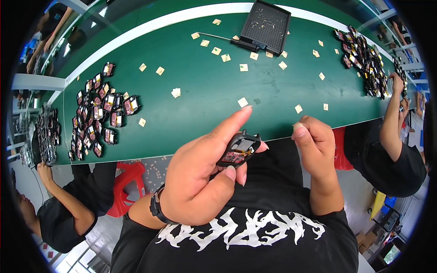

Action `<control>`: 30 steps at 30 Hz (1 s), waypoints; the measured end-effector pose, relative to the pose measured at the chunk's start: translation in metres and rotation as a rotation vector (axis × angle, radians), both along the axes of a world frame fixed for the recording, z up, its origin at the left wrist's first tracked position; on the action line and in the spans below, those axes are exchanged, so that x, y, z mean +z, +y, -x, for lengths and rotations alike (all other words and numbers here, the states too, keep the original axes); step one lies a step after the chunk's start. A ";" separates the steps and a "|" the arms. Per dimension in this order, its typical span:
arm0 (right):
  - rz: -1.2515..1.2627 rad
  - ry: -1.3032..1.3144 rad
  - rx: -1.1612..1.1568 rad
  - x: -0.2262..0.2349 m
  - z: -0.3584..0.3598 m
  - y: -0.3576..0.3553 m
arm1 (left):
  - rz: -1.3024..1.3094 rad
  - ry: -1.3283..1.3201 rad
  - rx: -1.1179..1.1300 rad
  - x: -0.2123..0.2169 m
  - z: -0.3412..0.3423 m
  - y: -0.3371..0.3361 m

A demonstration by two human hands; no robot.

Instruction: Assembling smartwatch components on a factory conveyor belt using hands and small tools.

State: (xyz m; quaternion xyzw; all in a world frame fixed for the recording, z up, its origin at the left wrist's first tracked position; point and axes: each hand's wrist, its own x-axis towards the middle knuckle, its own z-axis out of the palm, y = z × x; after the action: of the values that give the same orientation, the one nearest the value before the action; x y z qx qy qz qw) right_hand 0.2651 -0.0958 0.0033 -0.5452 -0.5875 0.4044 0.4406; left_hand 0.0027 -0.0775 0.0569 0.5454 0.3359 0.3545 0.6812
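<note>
In my left hand (pixel 195 177) is a small black electronic device housing (pixel 239 149), its open side showing a reddish circuit board and a silvery part. The thumb and lower fingers grip it, while the index finger points out over the green table. Just beyond that fingertip shows a pale square paper piece (pixel 242 102); whether they touch I cannot tell. To the right, my right hand (pixel 316 143) is closed, thumb pressed to the curled index finger. Anything small pinched there is too hard to make out. The right hand is apart from the housing.
Similar open housings (pixel 98 111) are heaped at the left, more (pixel 368 66) at the far right. A black perforated tray (pixel 266 27) lies at the back, a thin metal rod (pixel 214 36) beside it. Pale paper squares (pixel 176 93) are scattered around. Co-workers sit on both sides.
</note>
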 end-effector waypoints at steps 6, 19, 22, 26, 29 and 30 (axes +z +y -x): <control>0.040 -0.099 -0.071 -0.004 -0.006 0.002 | 0.013 0.096 0.004 0.000 0.006 0.007; -0.268 -1.268 -0.462 -0.038 -0.185 0.061 | -0.511 1.050 0.957 -0.036 0.190 0.036; -0.248 -1.298 -0.486 -0.040 -0.206 0.078 | -0.294 1.083 1.056 -0.041 0.225 0.039; -0.251 -1.381 -0.499 -0.045 -0.229 0.087 | -0.529 1.345 0.971 -0.049 0.243 0.051; -0.185 -1.323 -0.476 -0.043 -0.220 0.089 | -0.588 1.364 1.092 -0.031 0.208 0.047; -0.143 -1.298 -0.452 -0.042 -0.214 0.091 | -0.655 1.374 1.104 -0.024 0.197 0.043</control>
State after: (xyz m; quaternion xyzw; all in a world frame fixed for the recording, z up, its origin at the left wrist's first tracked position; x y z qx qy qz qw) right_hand 0.4793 -0.0052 -0.0387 -0.7554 -0.6297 -0.1452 0.1082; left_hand -0.1941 -0.0346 0.0333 0.5630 0.7591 0.3048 -0.1182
